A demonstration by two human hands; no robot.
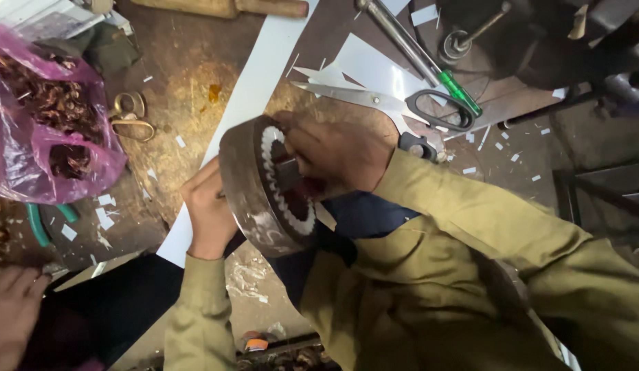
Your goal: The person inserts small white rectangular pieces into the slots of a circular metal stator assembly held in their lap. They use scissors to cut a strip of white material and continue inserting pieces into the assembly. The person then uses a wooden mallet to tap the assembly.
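A round metal stator ring (pixel 247 185), with white paper liners in the slots around its bore, is held tilted on edge above the worktable. My left hand (pixel 209 214) grips its outer wall from the left. From the right, my right hand (pixel 340 152) comes over the rim, with the fingers curled into the bore against the lined slots. A small dark piece sits at its fingertips, but I cannot tell what it is. Both sleeves are olive green.
A white paper sheet (pixel 254 96) lies under the ring, with large scissors (pixel 395 106) and a green-handled screwdriver (pixel 429 69) behind it. A pink bag of copper scraps (pixel 51 124), small brass scissors (pixel 130 117) and green-handled pliers (pixel 45 223) lie at the left. Another person's hand (pixel 10 316) is at the bottom left.
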